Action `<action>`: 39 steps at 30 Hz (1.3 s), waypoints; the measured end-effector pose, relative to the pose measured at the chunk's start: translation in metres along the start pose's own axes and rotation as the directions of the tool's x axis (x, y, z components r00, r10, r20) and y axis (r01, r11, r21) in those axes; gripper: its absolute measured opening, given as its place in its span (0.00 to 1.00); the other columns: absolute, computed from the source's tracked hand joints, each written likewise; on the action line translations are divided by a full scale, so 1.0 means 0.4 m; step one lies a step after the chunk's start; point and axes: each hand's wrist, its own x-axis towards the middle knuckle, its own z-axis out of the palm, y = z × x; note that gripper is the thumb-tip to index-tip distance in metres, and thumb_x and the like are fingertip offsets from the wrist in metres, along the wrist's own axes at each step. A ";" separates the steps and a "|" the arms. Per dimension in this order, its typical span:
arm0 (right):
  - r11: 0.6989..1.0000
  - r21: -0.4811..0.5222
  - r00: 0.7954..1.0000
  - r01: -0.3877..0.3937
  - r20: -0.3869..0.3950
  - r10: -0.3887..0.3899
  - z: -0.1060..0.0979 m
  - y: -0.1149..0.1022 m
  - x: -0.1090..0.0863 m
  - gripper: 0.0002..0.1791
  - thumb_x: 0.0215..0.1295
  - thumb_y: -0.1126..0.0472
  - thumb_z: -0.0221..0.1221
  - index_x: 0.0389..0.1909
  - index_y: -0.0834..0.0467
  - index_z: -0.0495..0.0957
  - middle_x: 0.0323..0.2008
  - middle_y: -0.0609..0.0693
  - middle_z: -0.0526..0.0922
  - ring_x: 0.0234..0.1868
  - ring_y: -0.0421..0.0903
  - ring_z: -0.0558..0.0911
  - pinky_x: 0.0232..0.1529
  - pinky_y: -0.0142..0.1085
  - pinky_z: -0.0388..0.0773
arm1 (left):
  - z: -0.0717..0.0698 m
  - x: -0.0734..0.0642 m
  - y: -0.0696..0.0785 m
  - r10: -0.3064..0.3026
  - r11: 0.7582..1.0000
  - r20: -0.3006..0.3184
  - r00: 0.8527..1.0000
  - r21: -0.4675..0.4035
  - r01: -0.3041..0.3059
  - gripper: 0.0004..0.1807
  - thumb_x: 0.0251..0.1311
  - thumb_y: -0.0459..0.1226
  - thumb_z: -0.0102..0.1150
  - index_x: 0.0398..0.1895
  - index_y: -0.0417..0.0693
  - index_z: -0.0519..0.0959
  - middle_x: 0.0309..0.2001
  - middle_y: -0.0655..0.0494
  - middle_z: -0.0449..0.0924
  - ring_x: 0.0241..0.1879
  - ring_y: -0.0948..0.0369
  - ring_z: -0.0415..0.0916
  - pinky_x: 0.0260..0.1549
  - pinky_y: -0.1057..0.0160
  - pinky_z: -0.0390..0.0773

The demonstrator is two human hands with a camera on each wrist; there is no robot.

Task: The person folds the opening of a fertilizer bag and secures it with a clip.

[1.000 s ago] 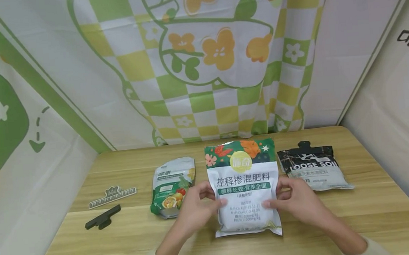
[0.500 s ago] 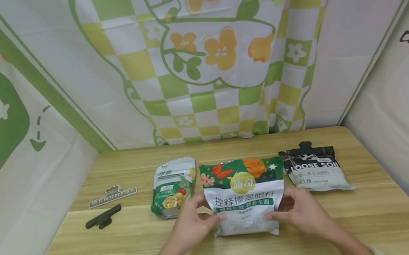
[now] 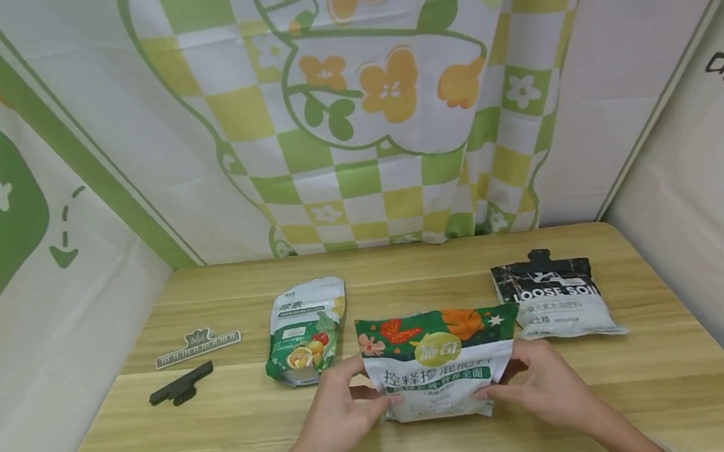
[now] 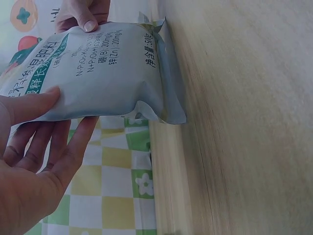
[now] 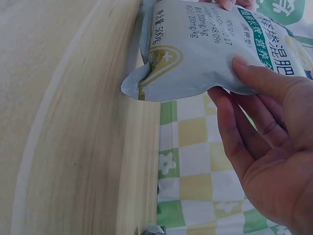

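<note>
A white fertilizer bag (image 3: 439, 362) with a green, flowered top band stands near the table's front, its top leaning toward me. My left hand (image 3: 344, 408) grips its left side, thumb on the printed front and fingers behind. On the opposite edge my right hand (image 3: 550, 385) holds it the same way. In the left wrist view the bag (image 4: 112, 73) shows its bottom seam at the wooden tabletop, and the left thumb presses the face. The right wrist view has the right hand (image 5: 274, 132) with its thumb on the front of the bag (image 5: 195, 54).
Behind the left hand lies a white and green pouch (image 3: 306, 333) with fruit pictures. A bag marked LOOSE SOIL (image 3: 559, 303), with a black clip (image 3: 540, 261) on top, lies at right. At left are a ruler-patterned clip (image 3: 198, 347) and a black clip (image 3: 181, 384). A patterned curtain (image 3: 392, 202) hangs behind the table.
The fertilizer bag's top has come down and tilted toward me, so its front looks foreshortened. Both hands kept hold of its sides and shifted slightly lower. The other bags and clips stayed put.
</note>
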 end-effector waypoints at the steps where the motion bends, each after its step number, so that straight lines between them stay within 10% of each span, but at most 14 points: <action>1: 1.000 -0.003 1.000 0.009 -0.001 -0.009 0.000 0.000 0.000 0.20 0.54 0.56 0.79 0.48 0.53 0.87 0.40 0.47 0.92 0.31 0.31 0.84 0.33 0.33 0.86 | 0.001 -0.001 0.000 0.010 1.000 -0.004 1.000 0.003 -0.010 0.22 0.52 0.27 0.77 0.50 0.53 0.87 0.49 0.53 0.89 0.49 0.67 0.83 0.42 0.67 0.89; 39: 0.988 -0.074 0.991 0.133 0.039 -0.131 0.011 0.013 -0.016 0.24 0.54 0.60 0.79 0.52 0.52 0.83 0.42 0.48 0.92 0.35 0.29 0.84 0.33 0.31 0.86 | -0.004 -0.015 -0.031 0.062 0.998 0.079 0.995 0.025 -0.064 0.28 0.53 0.29 0.78 0.58 0.56 0.84 0.53 0.54 0.89 0.53 0.68 0.82 0.45 0.67 0.88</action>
